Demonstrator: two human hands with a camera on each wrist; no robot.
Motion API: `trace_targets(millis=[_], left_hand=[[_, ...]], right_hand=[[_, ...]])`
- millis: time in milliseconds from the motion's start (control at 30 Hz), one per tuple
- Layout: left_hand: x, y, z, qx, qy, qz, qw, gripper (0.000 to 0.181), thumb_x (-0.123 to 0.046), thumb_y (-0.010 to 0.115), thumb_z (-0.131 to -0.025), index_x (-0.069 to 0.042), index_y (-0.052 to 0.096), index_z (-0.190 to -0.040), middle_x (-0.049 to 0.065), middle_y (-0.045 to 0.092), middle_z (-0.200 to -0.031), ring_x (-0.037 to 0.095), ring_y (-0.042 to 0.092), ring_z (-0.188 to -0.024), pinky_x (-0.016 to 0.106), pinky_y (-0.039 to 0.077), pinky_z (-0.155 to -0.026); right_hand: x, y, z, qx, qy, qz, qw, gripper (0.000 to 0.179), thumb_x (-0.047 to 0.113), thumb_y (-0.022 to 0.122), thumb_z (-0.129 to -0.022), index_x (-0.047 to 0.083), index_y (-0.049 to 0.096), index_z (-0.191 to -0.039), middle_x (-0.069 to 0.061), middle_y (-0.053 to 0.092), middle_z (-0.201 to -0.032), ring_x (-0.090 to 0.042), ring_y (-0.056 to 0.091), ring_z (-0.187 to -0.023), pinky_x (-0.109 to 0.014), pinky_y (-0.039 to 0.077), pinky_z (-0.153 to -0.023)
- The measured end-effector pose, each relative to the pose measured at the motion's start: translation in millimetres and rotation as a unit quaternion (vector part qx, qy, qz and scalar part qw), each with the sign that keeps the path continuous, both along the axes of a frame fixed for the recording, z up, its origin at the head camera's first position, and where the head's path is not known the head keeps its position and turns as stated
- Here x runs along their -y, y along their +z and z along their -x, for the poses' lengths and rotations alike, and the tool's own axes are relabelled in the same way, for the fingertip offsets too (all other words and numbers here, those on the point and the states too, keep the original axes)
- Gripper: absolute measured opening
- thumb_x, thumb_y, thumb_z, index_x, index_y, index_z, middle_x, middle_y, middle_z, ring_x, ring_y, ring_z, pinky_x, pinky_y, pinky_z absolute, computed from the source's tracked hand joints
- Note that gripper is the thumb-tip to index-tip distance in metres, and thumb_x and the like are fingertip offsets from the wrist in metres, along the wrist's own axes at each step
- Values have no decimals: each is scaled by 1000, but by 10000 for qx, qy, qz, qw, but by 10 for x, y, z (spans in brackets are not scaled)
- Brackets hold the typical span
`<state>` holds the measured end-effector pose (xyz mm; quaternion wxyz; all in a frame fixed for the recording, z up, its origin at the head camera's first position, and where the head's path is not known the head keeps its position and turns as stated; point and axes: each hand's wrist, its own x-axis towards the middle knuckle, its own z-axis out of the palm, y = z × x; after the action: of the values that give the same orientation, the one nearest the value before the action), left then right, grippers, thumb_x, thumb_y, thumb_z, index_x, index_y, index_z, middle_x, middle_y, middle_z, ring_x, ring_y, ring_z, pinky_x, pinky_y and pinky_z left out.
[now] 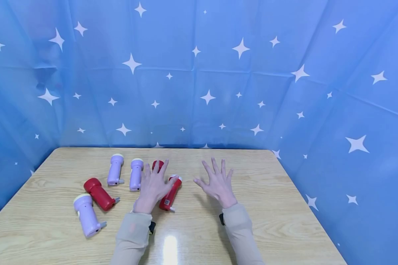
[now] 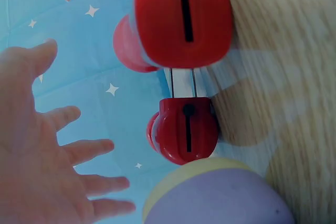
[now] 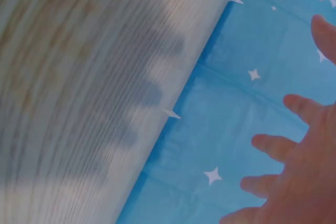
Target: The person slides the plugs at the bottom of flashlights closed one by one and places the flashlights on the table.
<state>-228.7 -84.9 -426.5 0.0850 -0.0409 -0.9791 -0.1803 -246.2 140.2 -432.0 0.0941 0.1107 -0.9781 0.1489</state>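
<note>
Head view: left hand (image 1: 154, 186) and right hand (image 1: 220, 185) hover above the table (image 1: 285, 228), fingers splayed wide.

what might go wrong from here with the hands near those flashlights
Two risks. The left hand is spread open close to the labelled red flashlight, so lowering it carelessly might knock that one askew. Farther left, the leftmost red flashlight and the nearest purple flashlight lie very close together, so picking up either could nudge the other, perhaps by catching a grey tab that sticks out.
</note>
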Motion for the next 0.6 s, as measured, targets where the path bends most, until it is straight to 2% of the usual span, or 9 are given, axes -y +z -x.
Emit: trace_targets(millis=[67,200,267,400,500,600], left_hand=[[-10,4,-3,-64,-21,-21,10000,74,-54,54,-88,-18,31,-149,22,43,-145,53,35,-132,61,35,-105],[-37,14,-17,-52,24,25,10000,72,-48,59,-88,-14,36,-146,21,53,-135,44,52,-118,52,50,-91],[-49,20,-25,-102,42,27,9999,67,-45,61,-88,-10,43,-142,21,58,-129,41,55,-112,50,51,-87],[-73,36,-57,-240,-38,-83,9997,58,-37,67,-85,0,55,-128,21,64,-115,37,60,-101,46,53,-85],[-92,38,-87,-222,-157,-63,9996,50,-35,71,-82,2,62,-115,18,67,-95,29,62,-79,39,55,-71],[-111,41,-110,-52,-210,-28,9998,41,-35,73,-80,0,64,-99,11,61,-76,21,54,-60,30,49,-55]], right_hand=[[-5,3,1,88,8,6,10000,74,61,53,-85,26,33,-148,-14,23,-158,-47,8,-145,-74,11,-107],[-24,-3,-7,131,127,38,9998,71,55,57,-87,22,36,-146,-17,31,-154,-47,21,-142,-70,18,-108],[-35,0,-17,143,225,80,9996,70,51,59,-87,19,38,-145,-19,36,-150,-47,29,-139,-65,24,-109],[-49,8,-35,74,448,159,9988,65,42,64,-87,11,44,-141,-22,47,-141,-44,48,-126,-57,41,-101],[-55,14,-51,16,588,114,9982,62,38,66,-86,8,48,-137,-22,52,-136,-41,55,-118,-52,49,-92],[-49,22,-74,31,704,78,9975,60,35,67,-86,7,50,-135,-22,55,-133,-39,58,-115,-50,51,-89]])
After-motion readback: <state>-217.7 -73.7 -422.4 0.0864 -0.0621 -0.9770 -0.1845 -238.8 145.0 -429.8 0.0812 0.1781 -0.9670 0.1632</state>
